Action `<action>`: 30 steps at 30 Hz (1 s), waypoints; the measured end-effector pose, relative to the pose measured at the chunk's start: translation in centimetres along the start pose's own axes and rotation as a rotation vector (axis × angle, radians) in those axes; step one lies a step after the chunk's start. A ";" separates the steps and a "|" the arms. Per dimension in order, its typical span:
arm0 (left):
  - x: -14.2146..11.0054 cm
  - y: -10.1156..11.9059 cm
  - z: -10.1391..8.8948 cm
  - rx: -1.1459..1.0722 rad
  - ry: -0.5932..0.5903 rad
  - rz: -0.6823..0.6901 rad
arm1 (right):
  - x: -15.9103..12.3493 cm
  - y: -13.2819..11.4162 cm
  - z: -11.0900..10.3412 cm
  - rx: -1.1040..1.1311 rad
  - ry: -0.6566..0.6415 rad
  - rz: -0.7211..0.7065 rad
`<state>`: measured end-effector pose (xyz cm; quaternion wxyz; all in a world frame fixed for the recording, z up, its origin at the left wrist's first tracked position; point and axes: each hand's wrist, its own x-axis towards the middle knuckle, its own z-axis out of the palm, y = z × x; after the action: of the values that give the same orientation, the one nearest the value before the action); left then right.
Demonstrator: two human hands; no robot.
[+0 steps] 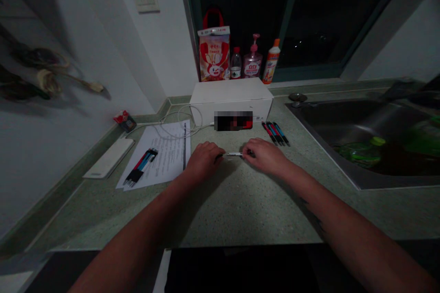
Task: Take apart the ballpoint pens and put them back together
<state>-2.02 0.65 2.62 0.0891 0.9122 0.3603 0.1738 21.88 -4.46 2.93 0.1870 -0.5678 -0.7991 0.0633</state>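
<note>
My left hand and my right hand face each other above the green speckled countertop. Between them runs a slim pen with a silvery-white barrel, its ends gripped in the fingers of both hands. Just beyond my right hand, a group of several red, black and blue pens lies on the counter. Several similar pens rest on a printed paper sheet to the left of my left hand. A blurred-out phone-like object lies ahead of my hands.
A white box stands at the back with a white cable trailing over the paper. Behind it are a red-and-white bag and several bottles. A steel sink lies right; a white pad lies left.
</note>
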 end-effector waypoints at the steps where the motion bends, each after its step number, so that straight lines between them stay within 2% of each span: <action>1: 0.0 -0.1 0.0 0.007 0.011 -0.002 | 0.0 0.0 0.0 -0.001 -0.002 0.006; 4: 0.1 -0.3 0.5 0.001 0.044 0.008 | 0.0 -0.3 0.0 0.026 -0.016 0.011; 10: 0.1 -0.5 1.6 -0.028 0.037 0.071 | 0.0 -0.5 0.3 0.075 -0.033 -0.006; 16: 0.3 -1.2 1.3 -0.031 0.053 -0.042 | -0.1 0.1 -0.2 0.034 -0.080 0.039; 19: 0.5 -1.3 1.2 -0.011 0.016 -0.091 | -0.2 0.1 -0.2 0.025 -0.122 0.057; 24: 0.5 -1.0 1.7 0.016 -0.066 -0.097 | -0.3 -0.3 0.0 0.039 -0.177 0.056; 30: 0.3 -1.1 1.8 -0.040 -0.035 -0.105 | -0.2 -0.2 0.1 0.043 -0.195 0.068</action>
<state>-1.81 1.56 0.72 0.1226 0.8929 0.4026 0.1598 21.74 -4.75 2.89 0.1184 -0.5815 -0.7923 0.1418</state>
